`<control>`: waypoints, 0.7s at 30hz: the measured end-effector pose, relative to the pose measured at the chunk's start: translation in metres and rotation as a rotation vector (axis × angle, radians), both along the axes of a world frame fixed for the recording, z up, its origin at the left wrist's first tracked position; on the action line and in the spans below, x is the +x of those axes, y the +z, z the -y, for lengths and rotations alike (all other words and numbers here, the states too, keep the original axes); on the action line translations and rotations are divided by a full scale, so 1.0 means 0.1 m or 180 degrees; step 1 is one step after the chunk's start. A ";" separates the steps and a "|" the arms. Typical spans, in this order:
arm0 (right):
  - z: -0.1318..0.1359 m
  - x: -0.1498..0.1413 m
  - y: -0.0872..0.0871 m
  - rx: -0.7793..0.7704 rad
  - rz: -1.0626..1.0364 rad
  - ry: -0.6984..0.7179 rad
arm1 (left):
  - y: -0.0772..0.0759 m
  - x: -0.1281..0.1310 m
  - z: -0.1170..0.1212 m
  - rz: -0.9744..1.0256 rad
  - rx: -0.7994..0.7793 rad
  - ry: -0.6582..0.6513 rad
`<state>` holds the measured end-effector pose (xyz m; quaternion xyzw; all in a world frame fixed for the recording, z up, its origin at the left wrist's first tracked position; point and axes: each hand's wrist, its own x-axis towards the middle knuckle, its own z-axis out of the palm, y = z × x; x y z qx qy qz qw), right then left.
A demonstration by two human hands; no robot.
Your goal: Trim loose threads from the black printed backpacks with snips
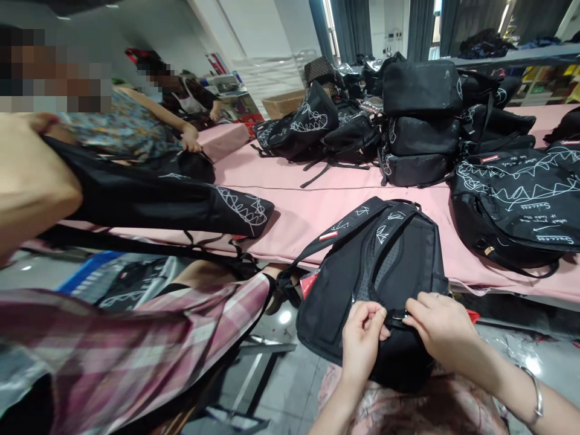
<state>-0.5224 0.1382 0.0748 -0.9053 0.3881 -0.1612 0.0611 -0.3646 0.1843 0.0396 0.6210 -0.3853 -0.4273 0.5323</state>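
A black backpack (408, 257) lies across my lap with its strap side up, its upper part resting on the pink table edge. My left hand (365, 338) pinches a short black strap (390, 319) near the bag's lower end. My right hand (437, 323) grips a small dark buckle (399, 315) on that same strap, close to the left fingertips. White scribbled lines mark the shoulder straps (383, 232), and one bears a small red label (328, 236). My fingers hide part of the strap.
Stacked black backpacks (421, 130) stand on the pink table (294, 181); another backpack (521, 199) lies to the right. At left, a person in plaid clothing (181, 326) sits close with a black bag (158, 199). More people work behind. A blue crate (86, 272) is below the table.
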 end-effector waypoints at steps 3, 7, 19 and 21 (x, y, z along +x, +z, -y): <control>0.04 -0.03 0.00 0.0288 0.0027 0.0061 | 0.02 0.04 -0.02 -0.0058 -0.0022 -0.0169; 0.11 -0.12 -0.10 0.1063 0.0736 -0.0092 | 0.15 0.19 0.06 0.0664 -0.0488 -0.0163; 0.21 -0.18 -0.36 0.2031 0.2661 -0.0973 | 0.01 0.38 0.55 0.0130 0.0264 -0.0560; 0.30 -0.19 -0.41 0.2110 0.2988 -0.1105 | 0.00 0.36 0.47 -0.1000 0.0242 -0.0590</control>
